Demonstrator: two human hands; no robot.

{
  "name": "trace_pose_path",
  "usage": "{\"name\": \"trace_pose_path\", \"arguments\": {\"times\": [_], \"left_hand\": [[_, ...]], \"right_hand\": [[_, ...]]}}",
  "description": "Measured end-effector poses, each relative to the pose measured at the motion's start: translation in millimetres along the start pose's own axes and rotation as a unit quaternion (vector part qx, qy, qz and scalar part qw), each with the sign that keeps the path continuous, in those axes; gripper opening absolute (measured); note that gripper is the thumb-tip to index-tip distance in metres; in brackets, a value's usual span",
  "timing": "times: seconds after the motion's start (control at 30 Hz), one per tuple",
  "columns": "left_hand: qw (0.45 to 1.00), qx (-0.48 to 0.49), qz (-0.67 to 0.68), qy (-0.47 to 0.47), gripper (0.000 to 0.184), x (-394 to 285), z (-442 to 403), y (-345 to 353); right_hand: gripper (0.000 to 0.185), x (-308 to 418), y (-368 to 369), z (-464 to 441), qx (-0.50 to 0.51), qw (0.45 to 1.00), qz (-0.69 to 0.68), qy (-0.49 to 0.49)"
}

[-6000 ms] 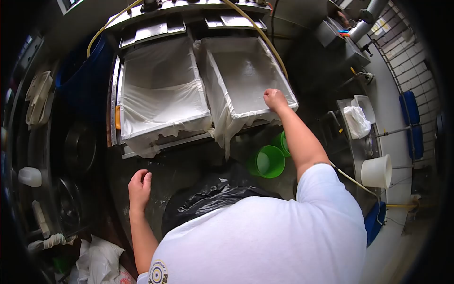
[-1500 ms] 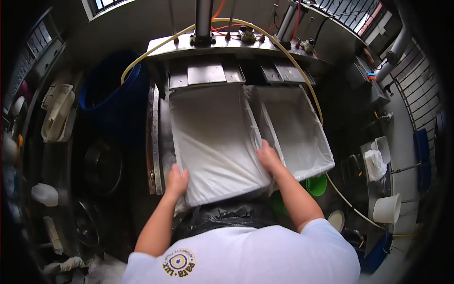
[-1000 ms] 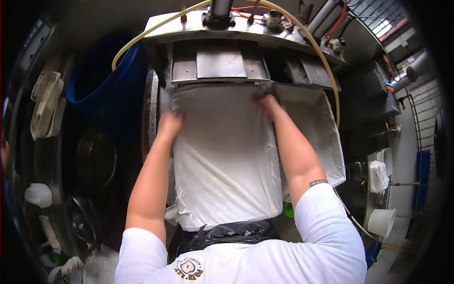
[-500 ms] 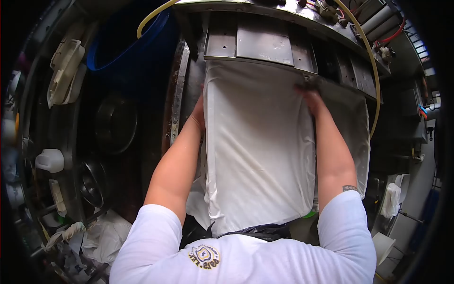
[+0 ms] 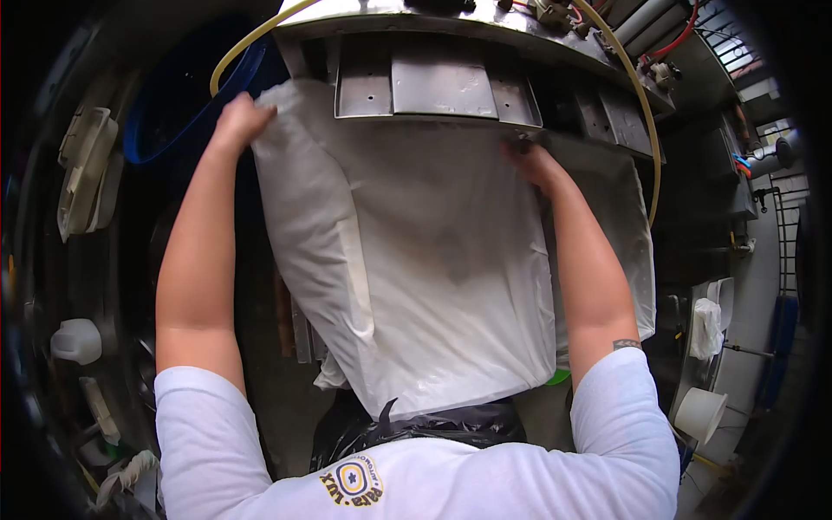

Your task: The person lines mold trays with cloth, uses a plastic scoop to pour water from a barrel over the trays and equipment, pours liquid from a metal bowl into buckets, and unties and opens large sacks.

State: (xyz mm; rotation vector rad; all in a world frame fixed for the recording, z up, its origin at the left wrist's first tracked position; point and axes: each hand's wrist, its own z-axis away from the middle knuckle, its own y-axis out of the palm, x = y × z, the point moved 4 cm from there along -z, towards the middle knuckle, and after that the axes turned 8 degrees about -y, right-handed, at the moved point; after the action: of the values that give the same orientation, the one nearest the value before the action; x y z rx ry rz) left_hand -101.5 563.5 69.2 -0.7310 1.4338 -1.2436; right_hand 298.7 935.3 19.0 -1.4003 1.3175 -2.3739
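Note:
My left hand [image 5: 245, 120] is closed on the upper left corner of a white cloth [image 5: 433, 251], pulled out past the left side of the tray it lines. My right hand [image 5: 536, 165] is at the cloth's upper right edge, below the metal plate [image 5: 442, 84]; its fingers are dark and blurred, so its hold is unclear. The cloth's left part hangs in folds, and its lower end lies against a black plastic apron [image 5: 433, 433]. Right of my right forearm is a second cloth-lined tray [image 5: 607, 243].
A blue barrel [image 5: 143, 130] stands at the upper left, with a yellow hose [image 5: 251, 39] arching over it. White plastic trays [image 5: 87, 165] and a white jug [image 5: 76, 341] are on the left. A white bucket [image 5: 700, 414] is at the lower right.
My left hand has moved out from the tray's left side to the upper left, drawing the cloth's corner with it. The right hand has stayed at the upper right edge.

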Motion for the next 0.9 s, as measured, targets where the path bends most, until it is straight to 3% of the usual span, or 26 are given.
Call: {"name": "trace_pose_path", "arguments": {"times": [0.03, 0.13, 0.17, 0.23, 0.3, 0.33, 0.37, 0.43, 0.5, 0.53, 0.57, 0.63, 0.67, 0.7, 0.73, 0.77, 0.83, 0.9], "left_hand": [[0.997, -0.001, -0.07, 0.026, 0.049, 3, -1, 16], [0.98, 0.084, 0.075, 0.167, 0.042, -10, 30, 69], [0.966, 0.173, 0.063, 0.182, 0.037, -25, 49, 77], [0.95, 0.207, -0.077, 0.223, 0.033, -35, 56, 114], [0.942, 0.134, -0.213, 0.222, 0.033, -47, 40, 112], [0.98, 0.005, -0.055, 0.191, 0.032, -34, -4, 104], [0.967, -0.106, 0.105, 0.208, 0.031, -42, -8, 62], [0.969, -0.096, 0.139, 0.183, 0.03, -62, 3, 33], [0.953, -0.001, -0.12, 0.278, 0.027, -40, -55, 109], [0.975, 0.216, -0.053, 0.023, 0.024, -76, 19, 52], [0.975, 0.212, -0.054, 0.024, 0.024, -72, 9, 56], [0.951, 0.255, 0.162, -0.072, 0.023, -55, -29, 79], [0.978, 0.195, -0.018, 0.073, 0.023, -67, -34, 77], [0.957, 0.081, -0.201, 0.194, 0.023, -78, -38, 74], [0.988, 0.114, 0.081, 0.066, 0.025, -68, -42, 86], [0.923, 0.135, 0.355, -0.07, 0.03, -54, -42, 104], [0.885, 0.161, 0.434, 0.053, 0.049, -53, -14, 117], [0.936, 0.117, 0.33, 0.043, 0.064, -52, 51, 101]], "right_hand": [[0.052, 8, -7, 4, -0.009, 1.0, 0.025, -0.013], [0.043, -27, -24, -35, -0.024, 0.994, 0.053, -0.09], [0.043, -37, -25, -45, -0.028, 0.994, 0.057, -0.087], [0.03, -48, -30, -57, -0.023, 0.992, 0.101, -0.067], [0.026, -50, -32, -61, -0.019, 0.998, 0.053, -0.032], [0.022, -50, -29, -62, -0.013, 1.0, -0.002, 0.002], [0.022, -46, -28, -60, -0.014, 1.0, -0.001, 0.006], [0.018, -40, -25, -51, 0.003, 0.998, -0.036, 0.058], [0.018, -32, -22, -48, 0.012, 0.997, -0.045, 0.063], [0.019, -29, -21, -50, 0.021, 0.996, -0.052, 0.068], [0.019, -25, -23, -54, 0.019, 0.996, -0.054, 0.065], [0.021, -25, -40, -64, -0.155, 0.975, -0.141, 0.08], [0.019, -29, -46, -70, -0.212, 0.946, -0.239, 0.05], [0.019, -25, -45, -67, -0.214, 0.946, -0.24, 0.051], [0.021, -20, -41, -61, -0.26, 0.919, -0.294, 0.046], [0.028, -43, -37, -72, -0.239, 0.934, -0.26, 0.059], [0.038, -69, -34, -74, -0.219, 0.947, -0.225, 0.068], [0.047, -67, -22, -23, -0.153, 0.961, -0.229, -0.025]]}}
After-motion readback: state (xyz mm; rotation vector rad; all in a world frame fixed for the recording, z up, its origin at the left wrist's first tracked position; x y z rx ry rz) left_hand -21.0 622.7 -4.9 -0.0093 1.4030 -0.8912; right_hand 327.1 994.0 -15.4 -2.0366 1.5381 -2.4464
